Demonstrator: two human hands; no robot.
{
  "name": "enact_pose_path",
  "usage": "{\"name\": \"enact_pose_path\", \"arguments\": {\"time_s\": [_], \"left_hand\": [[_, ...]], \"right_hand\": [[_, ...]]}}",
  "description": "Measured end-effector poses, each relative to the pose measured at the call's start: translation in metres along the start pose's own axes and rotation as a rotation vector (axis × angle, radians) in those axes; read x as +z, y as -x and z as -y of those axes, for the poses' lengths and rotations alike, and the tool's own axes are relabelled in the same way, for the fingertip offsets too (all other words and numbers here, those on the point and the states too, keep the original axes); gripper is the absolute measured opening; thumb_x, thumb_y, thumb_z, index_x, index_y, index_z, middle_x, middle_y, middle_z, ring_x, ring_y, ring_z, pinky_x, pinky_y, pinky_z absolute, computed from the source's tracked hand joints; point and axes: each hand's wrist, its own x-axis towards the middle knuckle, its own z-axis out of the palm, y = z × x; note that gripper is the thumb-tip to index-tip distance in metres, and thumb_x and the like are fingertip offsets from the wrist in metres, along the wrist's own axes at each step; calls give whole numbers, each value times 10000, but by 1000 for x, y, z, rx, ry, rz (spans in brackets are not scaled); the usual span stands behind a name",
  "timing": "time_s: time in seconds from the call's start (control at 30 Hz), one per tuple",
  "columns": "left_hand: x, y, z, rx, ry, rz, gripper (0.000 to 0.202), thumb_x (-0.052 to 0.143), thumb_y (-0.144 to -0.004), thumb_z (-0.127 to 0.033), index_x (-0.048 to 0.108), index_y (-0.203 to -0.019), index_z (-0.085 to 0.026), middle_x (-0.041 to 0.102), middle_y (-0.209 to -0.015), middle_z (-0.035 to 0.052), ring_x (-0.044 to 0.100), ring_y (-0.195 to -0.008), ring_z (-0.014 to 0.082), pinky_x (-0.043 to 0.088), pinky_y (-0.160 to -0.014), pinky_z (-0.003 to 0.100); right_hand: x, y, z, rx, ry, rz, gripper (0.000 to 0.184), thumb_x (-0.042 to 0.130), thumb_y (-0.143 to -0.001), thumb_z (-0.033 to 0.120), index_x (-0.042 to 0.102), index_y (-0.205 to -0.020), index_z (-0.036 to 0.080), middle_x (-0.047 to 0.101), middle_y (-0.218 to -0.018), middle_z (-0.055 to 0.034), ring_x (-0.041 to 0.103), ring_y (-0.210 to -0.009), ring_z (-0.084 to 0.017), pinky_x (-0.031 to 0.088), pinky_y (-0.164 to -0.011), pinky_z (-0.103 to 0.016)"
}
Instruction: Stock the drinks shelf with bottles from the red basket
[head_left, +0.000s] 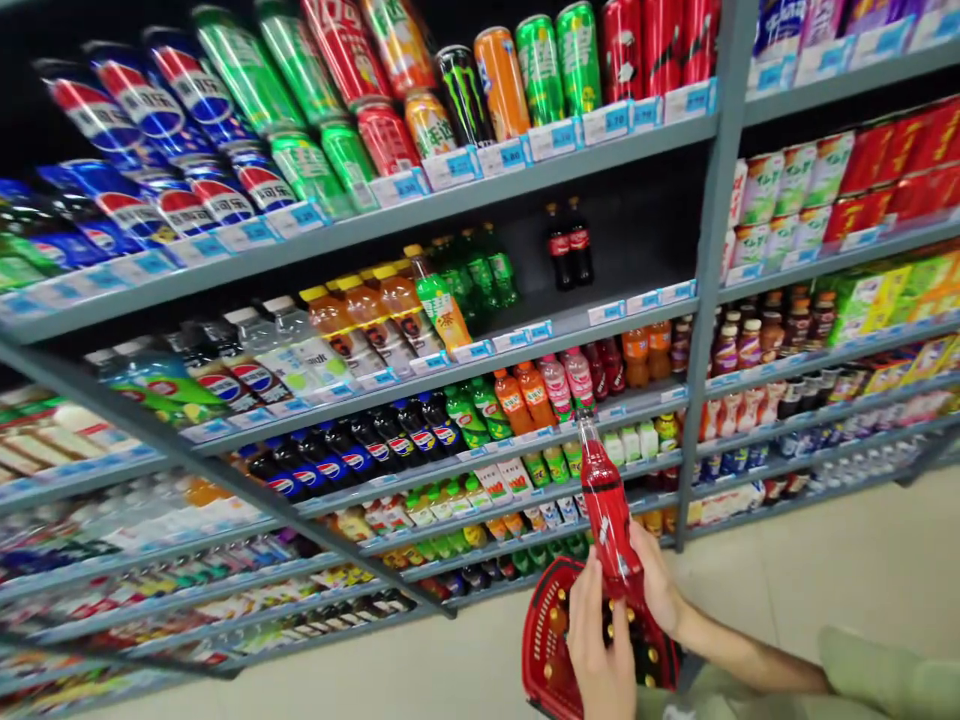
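Clasping its lower end, both hands [598,635] hold the red bottle [607,510] between them.

The left hand [598,645] and right hand [657,578] hold a red bottle [606,510]; a red basket [538,630] is just below them.

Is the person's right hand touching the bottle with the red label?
Touching. The head view shows the right hand against the lower side of the bottle, with no gap visible between them.

The head view, tilted, looks forward and down at shelves [637,235], left hand [598,645] and right hand [658,580] close, lower right.
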Motion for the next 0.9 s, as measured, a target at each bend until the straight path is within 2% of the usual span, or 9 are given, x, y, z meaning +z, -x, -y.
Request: {"name": "enact_pose_path", "arguments": {"time_s": [0.13, 0.27, 0.43, 0.53, 0.6, 0.67, 0.73, 0.8, 0.9], "left_hand": [[-4, -4, -8, 23, -14, 2, 588, 547, -1013, -74, 518, -1571, -256, 665, -1469, 65, 642, -1346, 183, 530, -1147, 295], [-7, -5, -9, 25, -24, -7, 575, 515, -1016, -42, 535, -1549, -256, 669, -1466, 51, 631, -1355, 152, 503, -1159, 254], [-13, -6, -10, -29, 0, -8, 546, 500, -1015, -24, 565, -1499, -268, 686, -1440, 46, 642, -1336, 143, 515, -1142, 249], [-17, -8, -14, 3, -8, -30, 542, 550, -981, -38, 568, -1488, -232, 663, -1459, 99, 632, -1345, 192, 533, -1132, 315], [-16, -9, -18, 55, -13, -47, 557, 598, -945, -44, 577, -1474, -219, 607, -1513, 139, 604, -1376, 244, 540, -1130, 389], [-14, -10, -20, 76, -15, -59, 555, 646, -924, -57, 597, -1449, -230, 533, -1574, 158, 573, -1406, 284, 543, -1125, 446], [-11, -10, -19, 37, -4, -94, 517, 678, -924, -83, 622, -1410, -248, 504, -1586, 154, 571, -1408, 290, 554, -1111, 453], [-9, -9, -17, -42, 14, -150, 483, 698, -925, -110, 633, -1380, -260, 544, -1534, 140, 601, -1372, 273, 566, -1091, 428], [-7, -10, -17, -118, 54, -203, 502, 743, -894, -138, 630, -1367, -261, 625, -1404, 121, 655, -1281, 257, 581, -1059, 411]], "right_hand": [[-1, 4, 8, 70, -14, 67, 852, 631, -678, 948, 832, -1018, 193, 765, -1167, -158, 658, -1204, -373, 475, -1139, -436], [0, 8, 6, 78, -11, 37, 832, 647, -679, 937, 824, -1035, 207, 755, -1198, -147, 638, -1258, -372, 469, -1149, -419], [4, 10, 3, 77, -28, 108, 833, 656, -652, 952, 816, -1022, 223, 766, -1212, -139, 626, -1283, -380, 391, -1233, -515], [6, 12, 4, 66, 6, 90, 836, 667, -648, 949, 797, -1051, 228, 757, -1264, -143, 590, -1337, -387, 354, -1252, -557], [7, 14, 7, 42, 29, 121, 797, 668, -703, 910, 775, -1100, 226, 741, -1310, -143, 578, -1356, -377, 367, -1245, -549], [9, 16, 14, 2, 37, 233, 725, 674, -787, 829, 734, -1182, 224, 725, -1337, -139, 598, -1336, -355, 413, -1215, -523], [12, 18, 23, -48, 23, 368, 664, 695, -847, 734, 663, -1282, 234, 713, -1341, -130, 636, -1285, -329, 475, -1160, -491], [14, 20, 31, -109, 4, 454, 659, 741, -856, 652, 586, -1355, 250, 705, -1330, -116, 666, -1228, -303, 517, -1109, -456], [13, 19, 35, -188, 37, 461, 704, 819, -800, 597, 552, -1354, 254, 716, -1250, -97, 697, -1099, -282, 556, -1030, -428]]}}
